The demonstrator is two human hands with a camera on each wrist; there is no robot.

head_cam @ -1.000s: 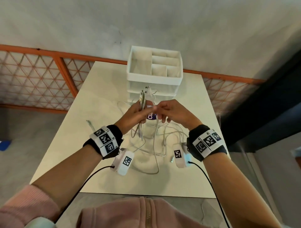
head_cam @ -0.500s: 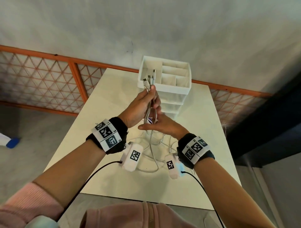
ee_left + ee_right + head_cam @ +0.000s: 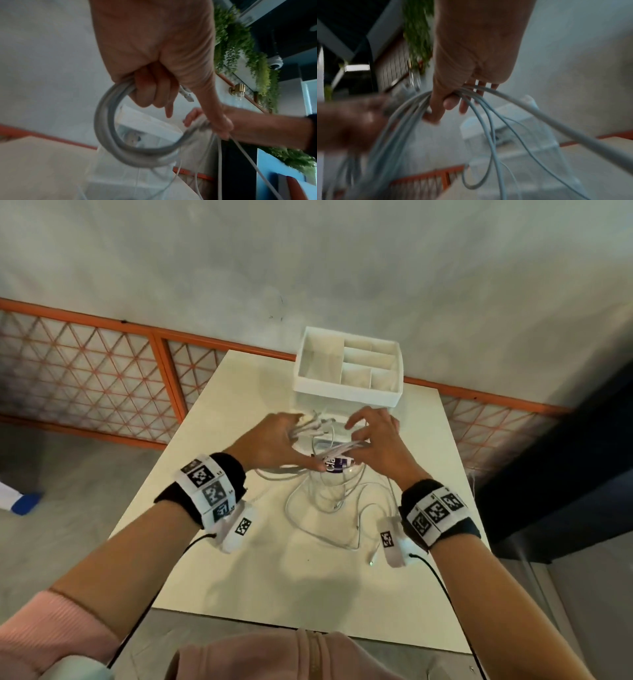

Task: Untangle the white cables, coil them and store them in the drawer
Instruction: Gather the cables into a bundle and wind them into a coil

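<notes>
Several white cables (image 3: 327,440) run as one bundle between my two hands, low in front of the white organizer (image 3: 346,392). My left hand (image 3: 294,436) grips the bundle near its plug ends. In the left wrist view the bundle (image 3: 106,121) bends in a tight loop from my left hand (image 3: 150,94) across to my right hand (image 3: 214,125). My right hand (image 3: 359,440) pinches the strands (image 3: 481,97) between thumb and fingers (image 3: 450,104). The rest of the cables (image 3: 329,508) hang down and lie in loose loops on the table. The drawer is hidden behind my hands.
The cream table (image 3: 281,577) ends at a front edge near my body. The organizer's open top has several empty compartments (image 3: 322,361). A purple label (image 3: 337,465) shows below my hands. An orange lattice railing (image 3: 85,378) and a grey wall stand behind the table.
Both hands have come down from the organizer's top to its base. The bundle, held upright by the left hand before, now bends sideways into a loop toward the right hand.
</notes>
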